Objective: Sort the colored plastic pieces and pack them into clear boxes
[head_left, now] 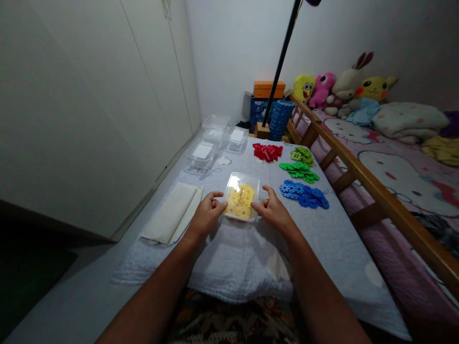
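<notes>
A clear plastic food container (243, 177) with its lid on sits in front of me on the cloth-covered table. Yellow flower-shaped plastic pieces (241, 200) show through it. My left hand (207, 215) grips its left side, the thumb at the lid's edge. On the opposite side, my right hand (274, 210) holds the right edge with the thumb on the rim and the index finger raised alongside. To the right lie loose piles of blue pieces (304, 193), green pieces (299, 172), lime-green pieces (302, 155) and red pieces (267, 152).
Several clear containers stand at the back left, among them a front one (202, 151) and a smaller one (237, 135). A folded cream cloth (170, 215) lies at left. A wooden bed rail (344, 167) runs along the right. A black pole (282, 62) rises behind the table.
</notes>
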Available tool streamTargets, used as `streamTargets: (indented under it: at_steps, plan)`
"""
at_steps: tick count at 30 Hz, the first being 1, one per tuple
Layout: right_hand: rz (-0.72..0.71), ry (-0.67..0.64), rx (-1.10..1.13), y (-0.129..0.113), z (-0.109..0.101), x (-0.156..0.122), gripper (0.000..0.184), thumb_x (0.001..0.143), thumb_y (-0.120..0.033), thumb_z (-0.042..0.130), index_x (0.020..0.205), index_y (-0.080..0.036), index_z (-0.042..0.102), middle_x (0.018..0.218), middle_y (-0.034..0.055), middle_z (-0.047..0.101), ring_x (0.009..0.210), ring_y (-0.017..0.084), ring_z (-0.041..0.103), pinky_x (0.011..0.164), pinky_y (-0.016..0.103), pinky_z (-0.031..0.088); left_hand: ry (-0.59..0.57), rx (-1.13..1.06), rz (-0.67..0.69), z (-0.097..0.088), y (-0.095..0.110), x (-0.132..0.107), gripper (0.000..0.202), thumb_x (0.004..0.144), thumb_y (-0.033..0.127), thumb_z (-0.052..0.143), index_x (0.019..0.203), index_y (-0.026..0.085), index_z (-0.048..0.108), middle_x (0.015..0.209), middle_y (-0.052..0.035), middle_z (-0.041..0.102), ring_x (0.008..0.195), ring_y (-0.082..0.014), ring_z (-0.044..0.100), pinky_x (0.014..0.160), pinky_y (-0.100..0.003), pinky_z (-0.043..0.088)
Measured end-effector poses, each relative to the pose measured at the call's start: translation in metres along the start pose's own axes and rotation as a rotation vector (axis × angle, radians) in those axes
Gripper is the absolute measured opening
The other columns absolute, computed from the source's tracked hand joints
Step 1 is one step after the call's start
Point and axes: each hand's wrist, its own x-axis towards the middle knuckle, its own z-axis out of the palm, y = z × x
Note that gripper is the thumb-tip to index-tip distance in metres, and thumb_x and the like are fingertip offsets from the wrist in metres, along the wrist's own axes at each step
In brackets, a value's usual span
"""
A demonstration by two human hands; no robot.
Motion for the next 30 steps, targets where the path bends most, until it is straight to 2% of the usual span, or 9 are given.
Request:
streamTargets:
  at_steps: [2,5,12,16,20,30]
  plan:
    - [0.019,-0.054,0.056,-0.001,0.0,-0.003,0.081,0.076,-0.039,0.07,0.147,-0.016,0.037,0.056,-0.0107,0.057,0.049,0.015,0.055,0.049,0.025,0.039,-0.02,-0.082,-0.033,0.002,0.002,0.001,0.043,0.076,0.043,0.07,0.108,0.018,0.058,0.057,0.0106,0.044,0.046,-0.0086,0.041,0.047,-0.021,0.031]
    - [0.017,-0.063,0.136,-0.001,0.0,-0.003,0.081,0.077,-0.039,0.067,0.148,-0.017,0.034,0.055,-0.013,0.054,0.045,0.014,0.052,0.046,0.024,0.039,-0.03,-0.144,-0.059,0.007,0.007,0.001,0.044,0.072,0.042,0.073,0.105,0.018,0.057,0.054,0.0112,0.045,0.044,-0.0084,0.041,0.046,-0.02,0.032]
    - [-0.012,0.107,0.161,0.005,-0.007,0.009,0.071,0.077,-0.045,0.063,0.138,-0.014,0.043,0.058,-0.0128,0.049,0.045,0.012,0.046,0.044,0.024,0.038,-0.047,-0.245,-0.132,0.025,0.015,0.01,0.048,0.067,0.042,0.075,0.103,0.017,0.055,0.058,0.007,0.055,0.046,-0.0096,0.048,0.047,-0.022,0.038]
    - [-0.047,0.193,0.059,0.013,-0.006,0.008,0.064,0.079,-0.046,0.061,0.133,-0.015,0.049,0.056,-0.0119,0.048,0.047,0.013,0.047,0.049,0.025,0.036,-0.047,-0.236,-0.085,0.036,0.008,0.013,0.045,0.068,0.041,0.075,0.101,0.018,0.054,0.056,0.0085,0.053,0.046,-0.0094,0.047,0.047,-0.021,0.037]
    - [-0.083,0.236,-0.033,0.015,-0.002,0.003,0.059,0.083,-0.046,0.059,0.132,-0.015,0.053,0.051,-0.0119,0.045,0.048,0.014,0.046,0.05,0.025,0.031,-0.04,-0.191,-0.06,0.041,0.004,0.007,0.045,0.074,0.045,0.07,0.108,0.02,0.054,0.055,0.0088,0.054,0.043,-0.0093,0.044,0.044,-0.02,0.032]
    - [-0.09,0.272,0.001,0.014,0.005,0.001,0.056,0.083,-0.049,0.058,0.125,-0.013,0.058,0.049,-0.0124,0.038,0.045,0.013,0.04,0.049,0.025,0.027,-0.014,-0.212,-0.01,0.047,0.004,-0.003,0.054,0.08,0.042,0.067,0.124,0.018,0.049,0.056,0.0107,0.049,0.045,-0.0083,0.04,0.048,-0.019,0.029]
